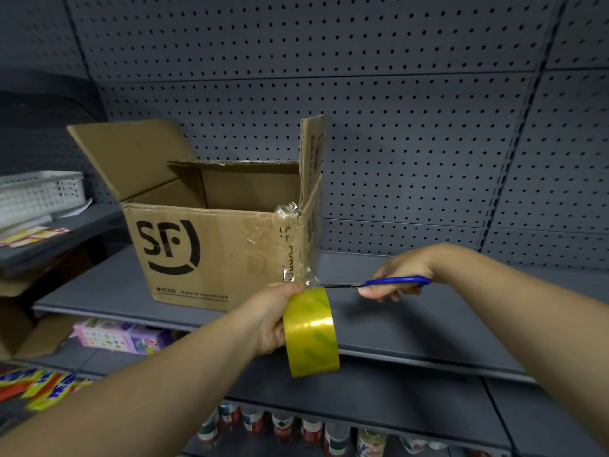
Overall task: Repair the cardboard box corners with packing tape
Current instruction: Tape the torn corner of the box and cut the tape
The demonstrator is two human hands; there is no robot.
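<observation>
Cardboard box point(211, 245), flaps up, "SF" print on front face, stands on grey shelf point(428, 324) w/ pegboard wall point(395, 127) behind it. Clear tape strip point(291, 245) runs down box's front-right corner, wrinkled at top edge, and leads off the corner's foot to yellow tape roll point(311, 331), just below & in front of that corner. L hand point(268, 319) grips roll from its left side. R hand point(398, 275), right of box, holds blue-handled scissors point(389, 282); blades point left, tips at strip betw. roll & corner; blade gap not discernible. White basket point(36, 192) left of box; bottles point(280, 423) on tier below box.
</observation>
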